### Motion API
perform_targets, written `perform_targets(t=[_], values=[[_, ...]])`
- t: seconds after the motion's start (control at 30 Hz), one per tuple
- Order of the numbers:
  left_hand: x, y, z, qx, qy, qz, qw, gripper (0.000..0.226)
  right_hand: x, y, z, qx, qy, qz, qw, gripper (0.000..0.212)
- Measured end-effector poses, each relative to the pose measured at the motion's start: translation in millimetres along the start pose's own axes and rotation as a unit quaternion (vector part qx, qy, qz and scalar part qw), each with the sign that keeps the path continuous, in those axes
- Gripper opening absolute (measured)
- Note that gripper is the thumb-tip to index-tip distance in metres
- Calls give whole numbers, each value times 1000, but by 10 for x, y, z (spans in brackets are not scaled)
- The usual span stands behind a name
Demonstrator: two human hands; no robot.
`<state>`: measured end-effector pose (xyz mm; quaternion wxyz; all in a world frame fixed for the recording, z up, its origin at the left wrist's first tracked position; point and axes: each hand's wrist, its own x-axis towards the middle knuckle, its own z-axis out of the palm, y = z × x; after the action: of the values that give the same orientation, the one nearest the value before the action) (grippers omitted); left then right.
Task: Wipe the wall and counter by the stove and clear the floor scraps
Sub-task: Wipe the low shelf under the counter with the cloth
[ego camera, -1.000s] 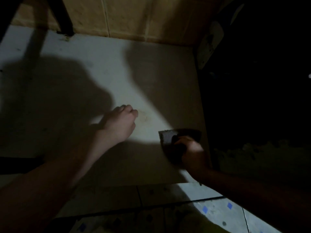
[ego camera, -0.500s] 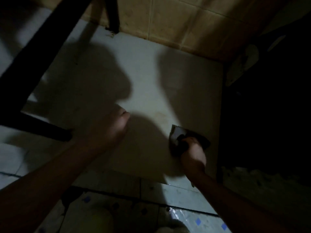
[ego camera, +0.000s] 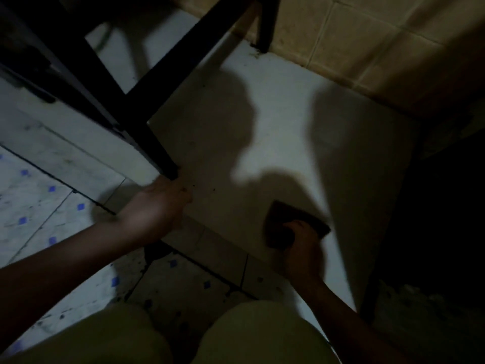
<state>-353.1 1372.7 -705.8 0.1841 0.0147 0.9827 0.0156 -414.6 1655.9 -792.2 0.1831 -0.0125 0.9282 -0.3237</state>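
Observation:
On the pale floor slab (ego camera: 275, 158), my right hand (ego camera: 301, 245) grips a dark flat scraper-like tool (ego camera: 286, 214) whose edge rests on the slab. My left hand (ego camera: 157, 206) lies open at the slab's left edge, palm turned up and to the right, fingertips at the foot of a black stand leg (ego camera: 162, 156). A few small dark scraps (ego camera: 214, 190) lie on the slab just right of that hand. The tan tiled wall (ego camera: 354, 43) rises behind the slab. Heavy shadow hides fine detail of the tool and fingers.
A black stand frame (ego camera: 118, 82) crosses the upper left, with another leg (ego camera: 265, 24) at the wall. A dark unit (ego camera: 441, 206) borders the slab on the right. Floor tiles with blue diamonds (ego camera: 39, 206) lie on the left. My knees (ego camera: 262, 334) fill the bottom.
My left hand has slid left across the slab to the stand leg's foot and its fingers have opened. The right hand keeps hold of the dark tool. The view has swung left.

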Motion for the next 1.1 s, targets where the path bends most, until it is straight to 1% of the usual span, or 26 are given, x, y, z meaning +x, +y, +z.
perform_targets(t=[0.07, 0.13, 0.2, 0.27, 0.37, 0.43, 0.5, 0.6, 0.7, 0.73, 0.8, 0.83, 0.9, 1.0, 1.07, 1.1], values=[[-62, 7, -7, 12, 36, 21, 999, 23, -28, -126, 137, 4, -36, -12, 999, 33], [-134, 17, -21, 17, 56, 5, 998, 19, -24, -257, 248, -3, -75, -42, 996, 33], [-210, -7, 64, 25, 38, -24, 999, 25, -21, -374, 325, -5, -123, -74, 990, 33], [-318, -79, 150, 30, 13, -54, 998, 32, -19, -515, 378, 18, -158, -97, 982, 32], [-548, -206, 255, 17, -15, -110, 994, 34, 7, -772, 414, 15, -187, -176, 966, 29], [-831, -340, 334, 24, -8, -143, 989, 32, -17, -1018, 477, 7, -215, -239, 947, 27], [-1109, -495, 388, 13, -8, -193, 981, 34, -50, -1277, 550, -6, -248, -307, 919, 29], [-1461, -754, 425, -19, -11, -286, 958, 35, -169, -1695, 646, -41, -288, -379, 878, 30], [-1732, -950, 450, -50, -1, -351, 935, 35, -337, -1991, 740, -71, -309, -451, 834, 26], [-1815, -997, 464, -63, 1, -368, 928, 34, -387, -2069, 763, -96, -323, -470, 816, 28], [-1962, -1094, 490, -89, 10, -393, 915, 33, -491, -2333, 805, -141, -355, -485, 787, 41], [-2029, -1141, 482, -101, 19, -405, 909, 33, -547, -2491, 831, -148, -371, -483, 779, 37], [-2151, -1215, 399, -129, 34, -427, 894, 33, -681, -2790, 844, -142, -393, -459, 784, 30], [-2366, -1349, 181, -150, 57, -454, 876, 33, -861, -3171, 785, -69, -377, -427, 819, 27], [-2560, -1459, -33, -166, 89, -482, 856, 32, -1005, -3421, 711, -82, -368, -432, 819, 28], [-2659, -1512, -159, -177, 115, -499, 841, 32, -1079, -3557, 693, -70, -370, -425, 823, 27]])
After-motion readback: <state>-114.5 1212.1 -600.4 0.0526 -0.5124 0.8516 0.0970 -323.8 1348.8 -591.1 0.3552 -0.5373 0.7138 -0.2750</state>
